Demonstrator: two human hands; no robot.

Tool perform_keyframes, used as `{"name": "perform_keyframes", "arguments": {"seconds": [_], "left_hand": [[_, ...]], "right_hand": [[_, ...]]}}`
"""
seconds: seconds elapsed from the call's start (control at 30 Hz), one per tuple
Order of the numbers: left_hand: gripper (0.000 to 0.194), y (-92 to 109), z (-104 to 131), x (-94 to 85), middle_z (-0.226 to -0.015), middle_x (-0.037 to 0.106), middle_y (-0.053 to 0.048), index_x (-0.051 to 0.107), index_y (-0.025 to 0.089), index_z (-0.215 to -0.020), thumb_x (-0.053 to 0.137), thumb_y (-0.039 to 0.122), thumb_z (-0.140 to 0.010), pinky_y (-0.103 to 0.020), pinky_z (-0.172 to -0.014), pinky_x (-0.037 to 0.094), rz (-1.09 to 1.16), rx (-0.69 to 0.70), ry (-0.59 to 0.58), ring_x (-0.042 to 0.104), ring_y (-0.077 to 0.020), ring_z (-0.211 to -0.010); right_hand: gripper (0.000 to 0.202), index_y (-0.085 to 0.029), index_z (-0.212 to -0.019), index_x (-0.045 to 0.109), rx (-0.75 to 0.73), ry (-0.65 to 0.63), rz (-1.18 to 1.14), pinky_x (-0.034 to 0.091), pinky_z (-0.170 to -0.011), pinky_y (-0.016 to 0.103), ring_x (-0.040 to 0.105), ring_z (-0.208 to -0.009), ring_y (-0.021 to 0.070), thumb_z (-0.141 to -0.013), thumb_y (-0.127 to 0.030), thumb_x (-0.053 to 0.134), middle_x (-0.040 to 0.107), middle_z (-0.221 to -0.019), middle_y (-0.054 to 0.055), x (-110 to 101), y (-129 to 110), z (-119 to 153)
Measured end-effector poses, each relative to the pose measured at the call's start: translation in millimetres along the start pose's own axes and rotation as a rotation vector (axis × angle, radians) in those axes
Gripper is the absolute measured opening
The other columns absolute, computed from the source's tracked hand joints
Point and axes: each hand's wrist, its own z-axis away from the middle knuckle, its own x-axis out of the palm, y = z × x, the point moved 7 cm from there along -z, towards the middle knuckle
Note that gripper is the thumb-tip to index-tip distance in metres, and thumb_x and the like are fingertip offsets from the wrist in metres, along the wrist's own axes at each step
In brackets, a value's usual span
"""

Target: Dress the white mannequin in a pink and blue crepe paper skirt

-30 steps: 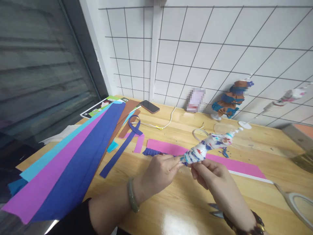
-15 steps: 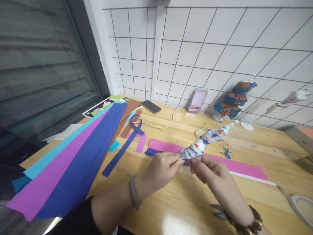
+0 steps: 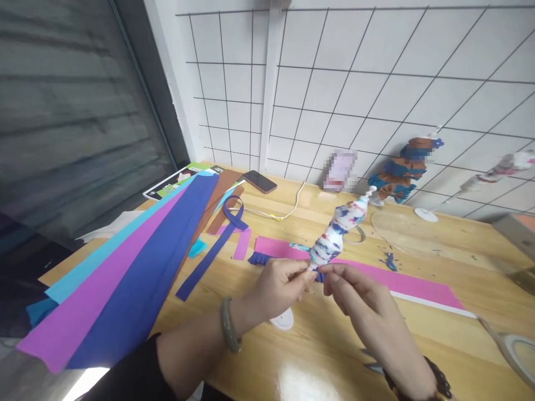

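Note:
A white, lumpy wrapped figure (image 3: pixel 332 242) with blue and red patches leans up to the right over the table. My left hand (image 3: pixel 278 287) pinches the stick at its lower end. Close beside it, the fingers of my right hand (image 3: pixel 355 292) are pressed together at the figure's base; what they hold is too small to make out. Gathered blue paper (image 3: pixel 259 258) shows left of my hands, on a long pink strip (image 3: pixel 409 287). Below my left hand is a white disc (image 3: pixel 284 319), and scissors (image 3: pixel 373 365) are partly hidden by my right wrist.
Long coloured paper sheets (image 3: pixel 125 267) fan out at the left, near a curled blue strip (image 3: pixel 204 262). A phone (image 3: pixel 259 181) and white cable (image 3: pixel 288 214) lie behind. A brown-and-blue ruffled figure (image 3: pixel 401 172) stands at the back right. A tape roll (image 3: pixel 520 356) sits at the right.
The wrapped figure has tilted more upright, its tip moving left. The white disc below my left hand and a tape ring behind the figure have come into view.

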Motion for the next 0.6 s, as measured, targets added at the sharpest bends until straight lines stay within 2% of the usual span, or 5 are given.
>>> {"name": "perform_keyframes", "arguments": {"seconds": [0.17, 0.3, 0.43, 0.5, 0.6], "left_hand": [[0.03, -3.3, 0.0, 0.9, -0.056, 0.044, 0.004, 0.05, 0.014, -0.065, 0.045, 0.033, -0.088, -0.017, -0.048, 0.033, -0.015, -0.01, 0.002, 0.043, -0.0052, -0.049], [0.03, 3.9, -0.2, -1.7, -0.054, 0.045, 0.004, 0.046, 0.015, -0.06, 0.045, 0.029, -0.087, -0.018, -0.05, 0.032, -0.149, 0.072, 0.025, 0.042, -0.006, -0.051], [0.028, 10.5, 0.9, -2.1, -0.053, 0.043, 0.003, 0.046, 0.015, -0.059, 0.046, 0.024, -0.086, -0.02, -0.052, 0.031, -0.232, 0.16, 0.041, 0.04, -0.0068, -0.052], [0.026, 9.1, 1.6, -0.6, -0.054, 0.044, 0.003, 0.048, 0.015, -0.061, 0.046, 0.023, -0.086, -0.02, -0.051, 0.031, -0.215, 0.144, 0.029, 0.041, -0.0068, -0.051], [0.03, 1.8, 2.2, 3.2, -0.05, 0.046, 0.003, 0.05, 0.014, -0.061, 0.045, 0.028, -0.087, -0.019, -0.049, 0.033, -0.069, 0.037, -0.024, 0.044, -0.0063, -0.047]], "right_hand": [[0.036, -0.019, -0.064, 0.049, 0.031, 0.016, 0.021, 0.028, -0.045, 0.023, 0.035, -0.05, 0.01, -0.083, -0.049, 0.043, 0.044, -0.057, -0.003, 0.1, 2.3, -3.6], [0.037, -0.019, -0.061, 0.047, 0.038, 0.034, 0.003, 0.029, -0.047, 0.023, 0.037, -0.052, 0.0106, -0.081, -0.05, 0.045, 0.042, -0.056, -0.003, 0.1, 2.4, -5.4], [0.035, -0.02, -0.056, 0.043, 0.084, 0.069, 0.005, 0.026, -0.046, 0.022, 0.032, -0.05, 0.01, -0.077, -0.047, 0.046, 0.036, -0.052, -0.004, -2.1, 7.7, -4.8], [0.032, -0.02, -0.053, 0.041, 0.099, 0.098, 0.006, 0.024, -0.045, 0.022, 0.03, -0.049, 0.0095, -0.074, -0.043, 0.047, 0.034, -0.051, -0.005, -4.3, 9.6, -4.2], [0.029, -0.02, -0.051, 0.04, 0.076, 0.124, -0.017, 0.023, -0.045, 0.023, 0.029, -0.048, 0.0091, -0.072, -0.038, 0.048, 0.033, -0.049, -0.005, -5.4, 7.7, -4.9]]}}
